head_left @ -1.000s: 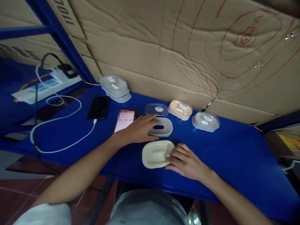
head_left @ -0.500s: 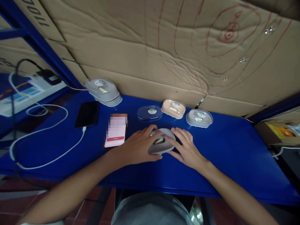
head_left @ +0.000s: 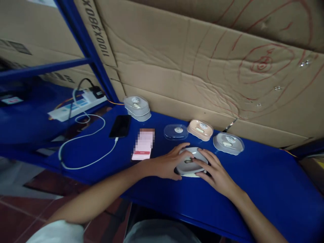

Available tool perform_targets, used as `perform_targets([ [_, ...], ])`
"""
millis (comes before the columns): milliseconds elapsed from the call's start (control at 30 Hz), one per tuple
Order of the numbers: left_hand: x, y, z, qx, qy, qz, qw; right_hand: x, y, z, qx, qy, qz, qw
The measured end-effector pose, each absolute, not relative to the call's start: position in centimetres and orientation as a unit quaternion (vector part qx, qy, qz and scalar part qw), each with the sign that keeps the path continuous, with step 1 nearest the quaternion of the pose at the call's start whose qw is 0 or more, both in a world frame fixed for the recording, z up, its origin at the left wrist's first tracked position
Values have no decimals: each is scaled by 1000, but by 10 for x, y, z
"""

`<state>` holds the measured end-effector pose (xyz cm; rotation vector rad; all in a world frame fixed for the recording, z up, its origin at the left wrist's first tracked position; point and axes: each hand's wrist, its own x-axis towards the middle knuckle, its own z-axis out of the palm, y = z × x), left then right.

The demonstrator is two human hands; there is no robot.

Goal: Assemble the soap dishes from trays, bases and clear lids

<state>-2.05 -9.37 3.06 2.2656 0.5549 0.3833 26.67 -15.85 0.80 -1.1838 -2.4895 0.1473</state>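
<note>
Both my hands grip a shallow grey oval dish [head_left: 188, 168] low over the blue table, close to its front edge. My left hand [head_left: 170, 162] curls round the dish's left side, with a finger reaching inside. On the right side, my right hand [head_left: 213, 169] holds the rim, and its fingertips extend over the hollow. A small pale bar shows in the dish's middle, partly behind the fingers. A whitish edge peeks out below the dish; what it belongs to is unclear. Just beyond lies a clear oval lid [head_left: 172, 133] with a round sticker.
A peach oval box [head_left: 196, 132] and a grey lidded box [head_left: 225, 147] stand behind my hands. Stacked grey boxes [head_left: 138, 111] are at the back left. Two phones lie left, one lit [head_left: 144, 145], one dark [head_left: 120, 125] on a white cable. Cardboard [head_left: 164, 60] walls the back.
The view has swung left, so everything appears farther right and slightly lower. My hands still hold the grey dish, which is tipped a little more towards me.
</note>
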Motion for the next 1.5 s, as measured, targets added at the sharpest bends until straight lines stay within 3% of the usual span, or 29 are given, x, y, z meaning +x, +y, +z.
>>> perform_targets([
  [433,-15,-95,26,907,256,170,287,264,-163,18,-410,-897,-21,162],
  [733,-19,-87,28,880,248,170,368,266,-156,13,-401,-901,-31,161],
  [933,-27,-61,25,866,357,287,202,262,-158,13,-399,-902,-37,163],
  [1033,-33,-49,13,857,431,253,126,258,-159,14,-380,-907,-34,179],
  [1267,-36,-45,5,858,470,200,59,256,-160,16,-349,-916,-38,196],
  [1500,-34,-45,9,842,474,219,138,253,-162,19,-348,-917,-21,196],
])
